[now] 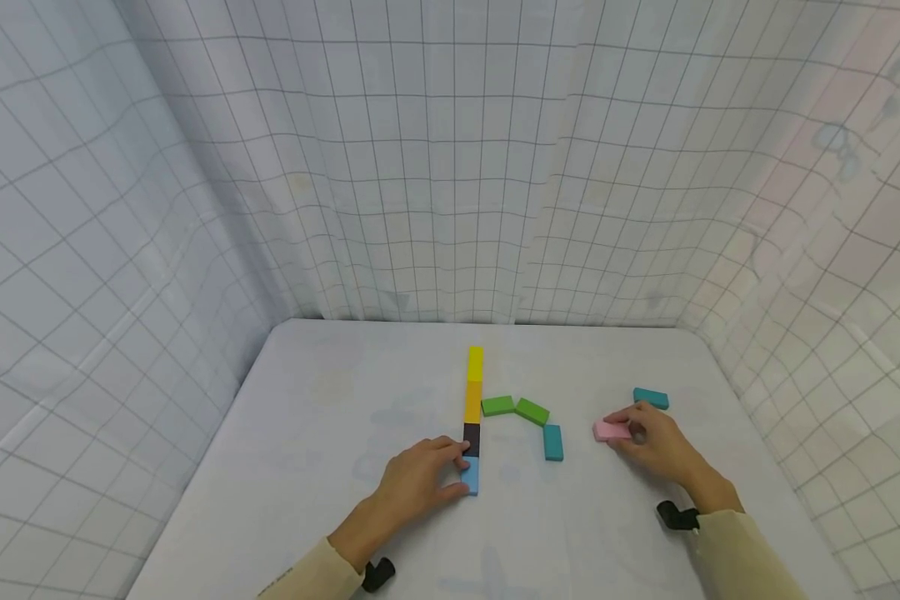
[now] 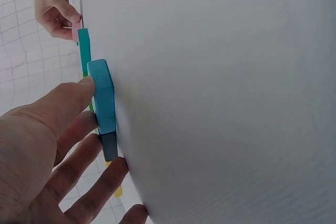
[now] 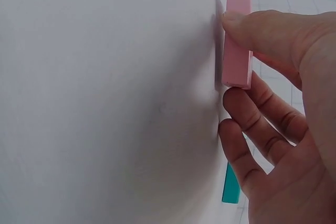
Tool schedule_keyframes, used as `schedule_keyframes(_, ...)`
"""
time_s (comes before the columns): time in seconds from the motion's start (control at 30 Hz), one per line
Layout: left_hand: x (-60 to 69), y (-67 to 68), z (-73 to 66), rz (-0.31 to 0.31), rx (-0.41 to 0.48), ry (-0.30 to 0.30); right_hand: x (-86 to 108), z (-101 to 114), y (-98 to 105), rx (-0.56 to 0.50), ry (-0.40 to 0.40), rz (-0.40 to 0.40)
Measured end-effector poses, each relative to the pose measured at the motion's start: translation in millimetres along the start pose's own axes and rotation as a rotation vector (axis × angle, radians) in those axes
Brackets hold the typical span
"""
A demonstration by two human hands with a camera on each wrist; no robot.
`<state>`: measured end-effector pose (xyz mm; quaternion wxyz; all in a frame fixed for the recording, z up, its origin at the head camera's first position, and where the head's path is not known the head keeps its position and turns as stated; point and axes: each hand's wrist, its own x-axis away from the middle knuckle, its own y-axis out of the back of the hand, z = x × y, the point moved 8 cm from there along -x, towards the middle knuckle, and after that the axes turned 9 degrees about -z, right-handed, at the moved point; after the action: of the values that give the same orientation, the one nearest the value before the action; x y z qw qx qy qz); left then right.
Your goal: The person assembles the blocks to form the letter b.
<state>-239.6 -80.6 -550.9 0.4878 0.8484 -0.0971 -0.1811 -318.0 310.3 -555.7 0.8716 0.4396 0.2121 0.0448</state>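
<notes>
One pink block (image 1: 607, 432), likely light, hard and smooth, and best held by its long sides, is pinched in the right hand (image 1: 654, 443) at the right of the table (image 1: 607, 525), while the left hand (image 1: 417, 479), fingers loosely spread, touches the blue block (image 1: 472, 476).

Pink block (image 1: 610, 431) partly hidden by right hand (image 1: 657, 450).

You get soft, even light in the head view, but your 2 wrist views look dimmer, the right one showing a fuzzy shadow (image 3: 176, 87) beside the pink block (image 3: 238, 53).
</notes>
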Motion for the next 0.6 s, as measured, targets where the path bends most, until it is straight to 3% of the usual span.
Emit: schedule_keyframes(0.6, 1.9, 0.7, -1.7, -0.009, 0.019, -0.001, -6.1, 25, 2, -0.005, 0.049, 0.011)
